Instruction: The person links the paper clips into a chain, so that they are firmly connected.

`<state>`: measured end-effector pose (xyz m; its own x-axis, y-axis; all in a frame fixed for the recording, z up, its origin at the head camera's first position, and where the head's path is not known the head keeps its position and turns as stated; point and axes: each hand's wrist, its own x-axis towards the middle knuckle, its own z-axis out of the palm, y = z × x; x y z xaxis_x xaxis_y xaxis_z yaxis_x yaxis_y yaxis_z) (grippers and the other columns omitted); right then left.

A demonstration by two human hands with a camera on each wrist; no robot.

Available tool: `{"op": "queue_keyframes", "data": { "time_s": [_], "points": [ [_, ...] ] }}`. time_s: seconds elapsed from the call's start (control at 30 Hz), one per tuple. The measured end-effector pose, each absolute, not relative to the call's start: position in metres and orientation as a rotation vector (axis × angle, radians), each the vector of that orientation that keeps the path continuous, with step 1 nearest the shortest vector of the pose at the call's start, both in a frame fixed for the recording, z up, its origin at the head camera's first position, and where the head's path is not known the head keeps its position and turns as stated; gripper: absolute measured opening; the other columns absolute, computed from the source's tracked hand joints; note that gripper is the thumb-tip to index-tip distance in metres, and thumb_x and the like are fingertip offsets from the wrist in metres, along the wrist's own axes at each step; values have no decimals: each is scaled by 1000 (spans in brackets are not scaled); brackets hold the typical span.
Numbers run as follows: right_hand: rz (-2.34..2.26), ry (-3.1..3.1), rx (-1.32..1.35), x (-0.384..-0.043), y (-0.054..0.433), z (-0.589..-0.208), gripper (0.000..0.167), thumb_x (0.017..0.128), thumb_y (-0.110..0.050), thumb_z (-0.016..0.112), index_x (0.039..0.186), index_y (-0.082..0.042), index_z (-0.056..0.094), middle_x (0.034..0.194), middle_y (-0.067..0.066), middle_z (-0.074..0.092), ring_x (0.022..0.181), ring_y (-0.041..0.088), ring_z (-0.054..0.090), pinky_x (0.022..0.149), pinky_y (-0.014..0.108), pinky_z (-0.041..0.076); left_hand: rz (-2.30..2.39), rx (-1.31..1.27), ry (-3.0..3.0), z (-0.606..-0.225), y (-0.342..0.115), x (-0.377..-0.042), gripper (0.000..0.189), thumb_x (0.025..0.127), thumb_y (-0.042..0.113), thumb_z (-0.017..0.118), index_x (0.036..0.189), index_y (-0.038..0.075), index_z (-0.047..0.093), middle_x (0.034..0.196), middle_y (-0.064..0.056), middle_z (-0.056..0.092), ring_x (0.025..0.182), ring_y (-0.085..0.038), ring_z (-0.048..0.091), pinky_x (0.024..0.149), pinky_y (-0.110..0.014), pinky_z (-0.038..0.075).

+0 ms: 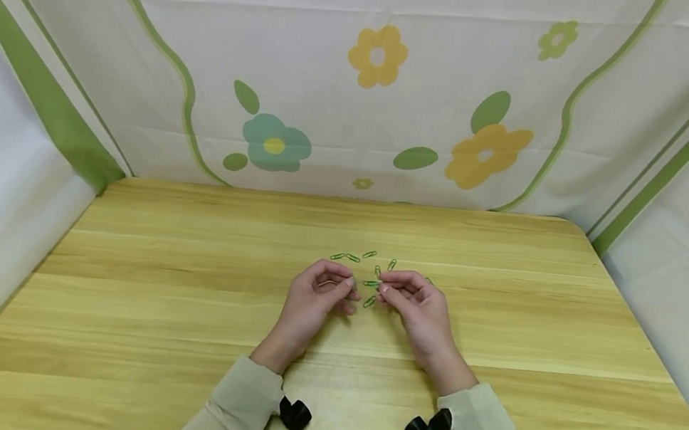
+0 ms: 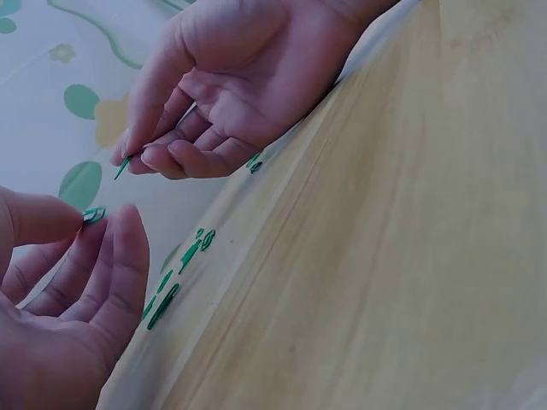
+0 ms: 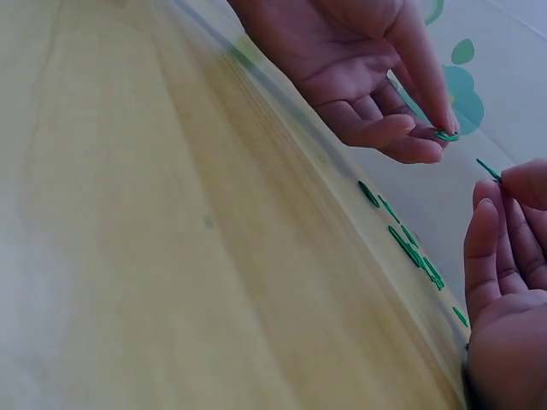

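My left hand [image 1: 317, 298] pinches a green paper clip [image 2: 94, 215] between thumb and index finger, with only its end showing past the fingertips. Facing it, my right hand [image 1: 419, 312] pinches another green paper clip [image 3: 489, 169], which points toward the left hand. A small gap separates the two clips in both wrist views. Both hands are raised over the table. Several loose green paper clips lie on the wood beyond and below the fingers, among them one at the back [image 1: 369, 254] and one nearer [image 1: 369, 302].
The wooden table [image 1: 174, 337] has a light grain and a rounded back right corner. Behind it hangs a white curtain [image 1: 313, 46] with printed flowers and green bands. Dark wrist cameras [image 1: 295, 417] sit at both sleeves. One more clip [image 1: 429, 281] shows just past the right hand.
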<state>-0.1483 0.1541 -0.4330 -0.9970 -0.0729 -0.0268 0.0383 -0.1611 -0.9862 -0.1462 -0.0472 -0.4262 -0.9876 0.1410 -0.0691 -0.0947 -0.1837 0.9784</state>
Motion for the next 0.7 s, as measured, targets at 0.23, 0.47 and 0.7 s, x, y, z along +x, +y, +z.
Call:
{"op": "queue_keyframes", "data": {
  "time_s": [0.23, 0.47, 0.7],
  "points": [
    [-2328, 1985, -72, -148, 154, -433, 26, 100, 0, 72, 125, 6, 66, 106, -1, 72, 96, 15, 73, 90, 28, 64, 2314, 68, 1919, -427, -46, -145, 26, 106, 5, 66, 129, -6, 61, 124, -28, 65, 87, -27, 78, 68, -34, 67],
    [-2330, 1978, -87, -148, 154, -434, 27, 100, 1, 72, 125, 8, 65, 105, -1, 73, 96, 15, 73, 91, 29, 64, 2312, 87, 1943, -427, -46, -145, 28, 102, -4, 69, 129, -5, 63, 124, -22, 66, 94, -24, 78, 77, -36, 68],
    [-2331, 2003, -72, -147, 154, -434, 27, 99, 0, 73, 125, 9, 67, 108, 1, 74, 96, 14, 74, 91, 28, 64, 2285, 78, 1964, -428, -45, -146, 20, 101, -4, 70, 121, -4, 72, 120, -29, 71, 95, -26, 77, 82, -35, 67]
  ]
}}
